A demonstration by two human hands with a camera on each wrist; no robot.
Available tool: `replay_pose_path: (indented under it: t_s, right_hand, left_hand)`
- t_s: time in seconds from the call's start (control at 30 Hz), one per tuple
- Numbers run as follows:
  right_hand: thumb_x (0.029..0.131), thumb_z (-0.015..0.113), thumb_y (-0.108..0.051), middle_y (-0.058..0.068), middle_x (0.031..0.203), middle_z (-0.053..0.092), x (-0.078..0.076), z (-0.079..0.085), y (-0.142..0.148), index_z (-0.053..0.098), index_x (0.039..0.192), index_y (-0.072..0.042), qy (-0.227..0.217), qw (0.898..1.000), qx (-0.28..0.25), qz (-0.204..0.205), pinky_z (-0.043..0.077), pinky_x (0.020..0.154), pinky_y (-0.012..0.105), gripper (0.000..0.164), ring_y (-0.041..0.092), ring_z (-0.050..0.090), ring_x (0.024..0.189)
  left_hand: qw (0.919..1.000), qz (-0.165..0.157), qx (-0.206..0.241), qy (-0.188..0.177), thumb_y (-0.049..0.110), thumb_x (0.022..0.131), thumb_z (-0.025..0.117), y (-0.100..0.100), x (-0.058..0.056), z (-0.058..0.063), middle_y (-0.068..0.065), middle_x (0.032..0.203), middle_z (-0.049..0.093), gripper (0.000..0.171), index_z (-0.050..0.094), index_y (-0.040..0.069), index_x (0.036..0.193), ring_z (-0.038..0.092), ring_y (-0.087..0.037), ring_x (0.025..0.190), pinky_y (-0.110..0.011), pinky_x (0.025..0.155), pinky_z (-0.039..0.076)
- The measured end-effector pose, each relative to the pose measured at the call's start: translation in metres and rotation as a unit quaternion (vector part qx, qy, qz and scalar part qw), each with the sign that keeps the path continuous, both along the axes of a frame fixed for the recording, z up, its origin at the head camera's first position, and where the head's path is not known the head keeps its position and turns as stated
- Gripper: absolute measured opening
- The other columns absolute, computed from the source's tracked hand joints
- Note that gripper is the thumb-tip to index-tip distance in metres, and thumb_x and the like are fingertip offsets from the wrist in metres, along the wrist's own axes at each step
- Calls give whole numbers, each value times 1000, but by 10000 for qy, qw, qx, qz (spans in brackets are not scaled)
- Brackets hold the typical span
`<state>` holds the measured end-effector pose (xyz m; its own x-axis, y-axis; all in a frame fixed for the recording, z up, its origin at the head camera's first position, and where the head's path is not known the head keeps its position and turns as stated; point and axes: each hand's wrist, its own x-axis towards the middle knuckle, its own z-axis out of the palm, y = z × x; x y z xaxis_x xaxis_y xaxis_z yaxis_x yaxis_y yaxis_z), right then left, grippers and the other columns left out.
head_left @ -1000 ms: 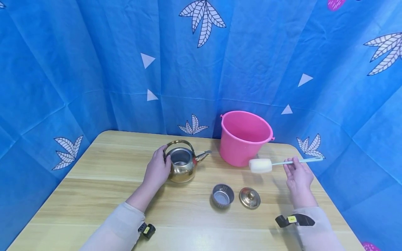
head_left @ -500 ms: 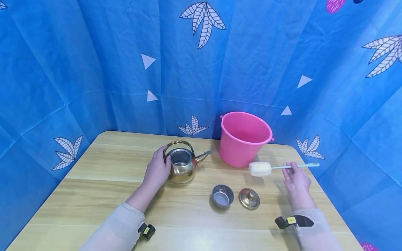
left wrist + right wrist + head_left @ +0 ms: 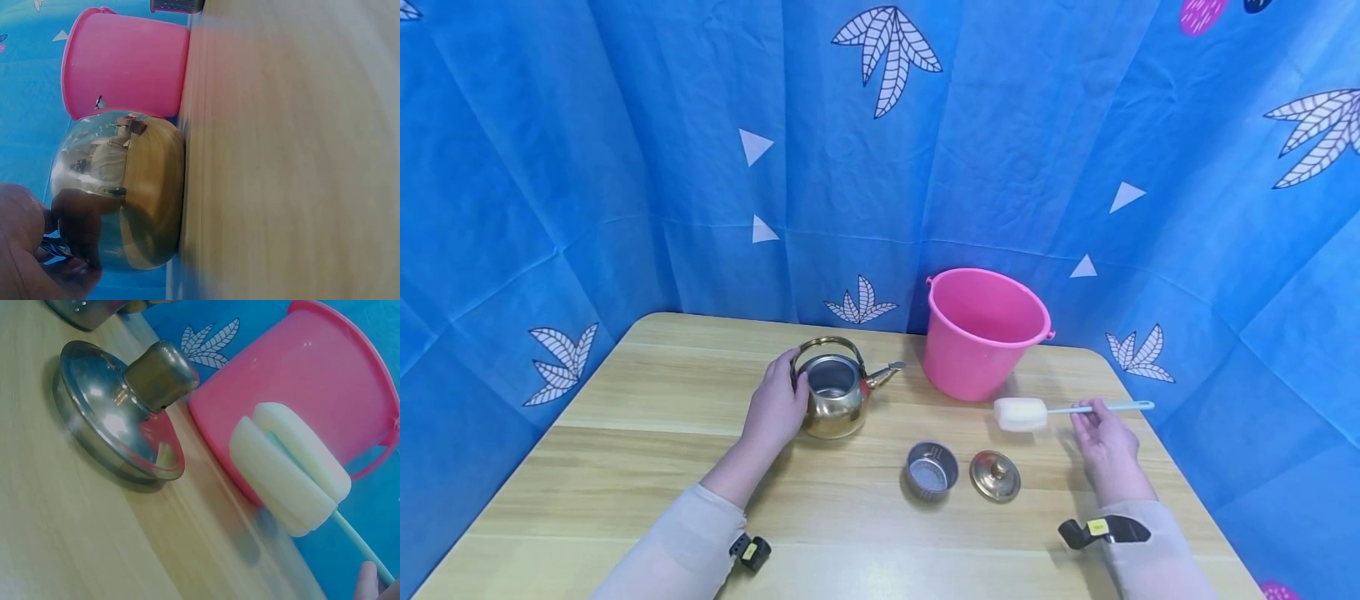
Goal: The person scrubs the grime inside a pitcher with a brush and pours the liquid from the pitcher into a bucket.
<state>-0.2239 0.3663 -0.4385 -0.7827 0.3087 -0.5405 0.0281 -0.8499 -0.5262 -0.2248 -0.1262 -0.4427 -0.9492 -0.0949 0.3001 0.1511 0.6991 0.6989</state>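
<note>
A gold metal teapot (image 3: 837,410) with its top uncovered stands on the table, spout toward the bucket. My left hand (image 3: 780,400) grips the base of its handle on the left side; the left wrist view shows the fingers (image 3: 65,275) against the shiny body. On the right, my right hand (image 3: 1105,440) pinches the thin pale-blue handle of a sponge brush (image 3: 1021,414), held level above the table. Its white sponge head points left, in front of the pink bucket. Between the hands lie a perforated metal strainer cup (image 3: 932,469) and a knobbed lid (image 3: 996,476).
A pink bucket (image 3: 970,362) stands at the back of the wooden table (image 3: 850,533), close to the teapot's spout. Blue patterned cloth (image 3: 850,167) hangs behind and along both sides.
My right hand has lowered the sponge brush toward the table, and its handle end has shifted slightly left. The left hand and teapot stay where they were.
</note>
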Motion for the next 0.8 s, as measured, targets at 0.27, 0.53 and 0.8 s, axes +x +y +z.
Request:
replay_pose_path:
  t_s: [0.27, 0.53, 0.8]
  right_hand:
    - [98, 62, -15, 9, 83, 69, 0, -5, 3, 71, 84, -6, -134, 9998, 87, 147, 50, 98, 27, 19, 17, 70, 84]
    - [100, 60, -18, 8, 81, 69, 4, -7, 4, 70, 80, -7, -208, 9989, 296, 315, 49, 99, 25, 25, 15, 69, 81]
    - [101, 56, -20, 7, 81, 68, 5, -11, 4, 68, 94, -10, -253, 9981, 342, 437, 46, 102, 24, 17, 14, 68, 84]
  left_hand:
    - [10000, 0, 12, 34, 20, 104, 49, 0, 0, 0, -29, 145, 45, 50, 38, -1, 149, 55, -49, 120, -59, 98, 47]
    - [10000, -24, 26, 24, 20, 104, 49, -1, 1, 0, -29, 144, 46, 50, 38, -1, 149, 54, -48, 122, -59, 99, 46]
    - [10000, -26, 12, 50, 20, 104, 49, -1, 0, -2, -29, 144, 46, 50, 38, -1, 149, 54, -48, 122, -59, 100, 46]
